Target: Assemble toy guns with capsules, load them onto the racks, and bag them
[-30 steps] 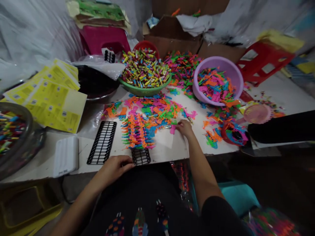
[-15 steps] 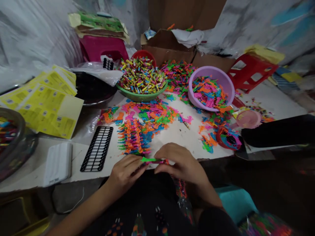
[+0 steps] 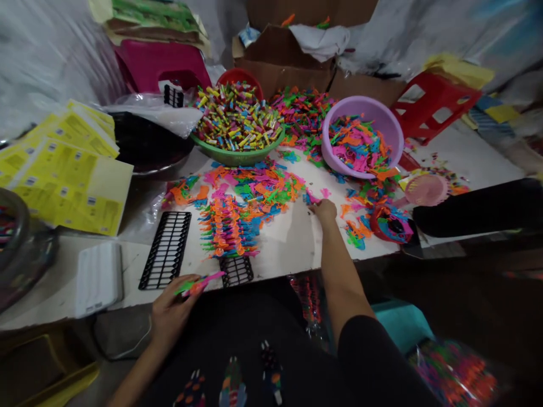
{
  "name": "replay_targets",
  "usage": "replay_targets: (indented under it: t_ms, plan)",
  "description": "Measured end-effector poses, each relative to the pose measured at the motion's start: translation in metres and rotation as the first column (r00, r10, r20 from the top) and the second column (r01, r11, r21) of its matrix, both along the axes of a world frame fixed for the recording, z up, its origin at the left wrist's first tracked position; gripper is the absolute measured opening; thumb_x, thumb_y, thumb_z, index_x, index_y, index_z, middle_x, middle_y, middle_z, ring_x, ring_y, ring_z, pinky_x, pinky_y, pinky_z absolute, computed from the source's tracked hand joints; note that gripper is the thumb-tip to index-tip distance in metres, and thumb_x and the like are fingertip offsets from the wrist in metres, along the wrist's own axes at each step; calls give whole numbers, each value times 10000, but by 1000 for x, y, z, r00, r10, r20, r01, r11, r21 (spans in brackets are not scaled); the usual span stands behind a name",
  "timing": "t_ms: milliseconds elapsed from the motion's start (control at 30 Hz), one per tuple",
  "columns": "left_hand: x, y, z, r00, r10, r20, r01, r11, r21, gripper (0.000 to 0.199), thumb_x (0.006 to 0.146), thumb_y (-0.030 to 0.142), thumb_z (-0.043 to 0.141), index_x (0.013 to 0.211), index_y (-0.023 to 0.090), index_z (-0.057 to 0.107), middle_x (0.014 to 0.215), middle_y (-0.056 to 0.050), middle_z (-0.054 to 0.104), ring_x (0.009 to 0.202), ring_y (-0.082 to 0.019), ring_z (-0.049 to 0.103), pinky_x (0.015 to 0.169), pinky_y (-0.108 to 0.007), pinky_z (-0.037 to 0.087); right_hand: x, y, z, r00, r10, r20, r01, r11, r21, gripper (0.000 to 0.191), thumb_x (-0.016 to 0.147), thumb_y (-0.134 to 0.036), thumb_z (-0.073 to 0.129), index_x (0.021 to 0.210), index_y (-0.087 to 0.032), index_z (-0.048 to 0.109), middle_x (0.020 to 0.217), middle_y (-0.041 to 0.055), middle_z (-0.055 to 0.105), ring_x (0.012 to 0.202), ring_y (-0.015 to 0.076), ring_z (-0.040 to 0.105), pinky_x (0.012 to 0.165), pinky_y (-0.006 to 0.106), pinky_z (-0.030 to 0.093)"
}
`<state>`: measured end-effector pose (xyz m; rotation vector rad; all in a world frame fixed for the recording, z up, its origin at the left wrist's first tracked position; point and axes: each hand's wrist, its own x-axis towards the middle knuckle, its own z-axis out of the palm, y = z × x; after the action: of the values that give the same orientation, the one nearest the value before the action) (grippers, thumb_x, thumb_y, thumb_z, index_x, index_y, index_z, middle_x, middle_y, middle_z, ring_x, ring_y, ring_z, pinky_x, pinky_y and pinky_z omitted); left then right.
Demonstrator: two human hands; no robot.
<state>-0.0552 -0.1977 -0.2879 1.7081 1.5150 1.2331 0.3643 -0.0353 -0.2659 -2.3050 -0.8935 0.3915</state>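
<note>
My left hand [image 3: 172, 308], at the table's front edge, pinches several small plastic toy pieces [image 3: 198, 284], green, orange and pink. A pink tip sticks out to the right. My right hand [image 3: 324, 213] is stretched out over the white table, its fingers closed at a few loose pink and blue pieces [image 3: 313, 198]; what they grip is hidden. Between the hands, a stack of colourful toy pieces [image 3: 224, 223] stands in rows on a black rack [image 3: 236, 271]. A second black rack [image 3: 166, 249] lies bare to its left.
A green basin [image 3: 237, 157] holds many wrapped little tubes. A purple basin [image 3: 362, 107] and loose piles hold more toy pieces. A white power bank [image 3: 99, 277], yellow label sheets [image 3: 80, 186], a pink round-headed thing [image 3: 426, 189] and a small red bowl [image 3: 379, 229] lie around.
My hands were together holding a green and a reddish piece. Now my left hand has drawn left with the pieces, and my right hand has reached forward to the loose pieces.
</note>
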Motion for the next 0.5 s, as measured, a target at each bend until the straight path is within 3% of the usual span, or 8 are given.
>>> replay_targets:
  t_ms: [100,200,233,300,400,433,500]
  plan:
    - [9,-1,-10,996,83,14,-82,996,-39,161,669,285,650,793,182,642,791,-23,658,737,-152,617,705,-284,511,-13,-14,9,995,52,-80,-32,971,237,162,587,-272,653,629,-155,551,570,3,543,589,126,541,603,264,434]
    - [17,3,-11,996,92,-3,-92,994,-53,157,666,295,653,767,175,648,769,-26,671,705,-143,624,680,-268,512,-41,-45,16,984,75,-163,6,894,448,160,704,-323,536,747,-169,528,617,-12,526,536,92,509,555,245,435]
    - [19,6,-11,998,61,1,-61,997,-44,139,673,290,647,750,175,650,765,-28,674,708,-141,625,680,-264,511,-52,-59,17,976,116,-186,0,849,528,151,707,-325,543,744,-179,525,630,-15,528,546,91,513,557,244,438]
    - [20,11,-11,1000,-19,18,19,999,-33,119,687,271,635,750,172,654,763,-36,675,719,-140,625,683,-261,510,-75,-89,18,902,373,-219,-123,707,697,127,654,-272,633,697,-180,558,640,-13,540,570,103,527,559,256,446]
    - [21,18,-14,994,-101,51,101,995,-11,119,697,244,625,777,160,653,776,-58,674,749,-149,624,700,-274,509,-109,-126,16,657,734,-172,-493,591,638,110,657,-228,656,757,-193,629,755,8,590,686,129,568,624,283,478]
    - [22,20,-15,991,-121,57,121,993,-3,119,698,236,623,780,156,653,789,-66,673,767,-155,624,712,-281,508,-118,-134,13,589,792,-162,-590,558,584,120,671,-223,648,789,-204,642,790,15,602,719,135,576,645,289,485]
    - [23,24,-18,987,-150,56,150,989,10,113,697,224,622,779,154,654,821,-78,672,806,-164,622,741,-291,503,-134,-142,3,529,836,-145,-683,521,512,144,694,-217,633,837,-220,652,815,23,620,748,138,587,671,289,494]
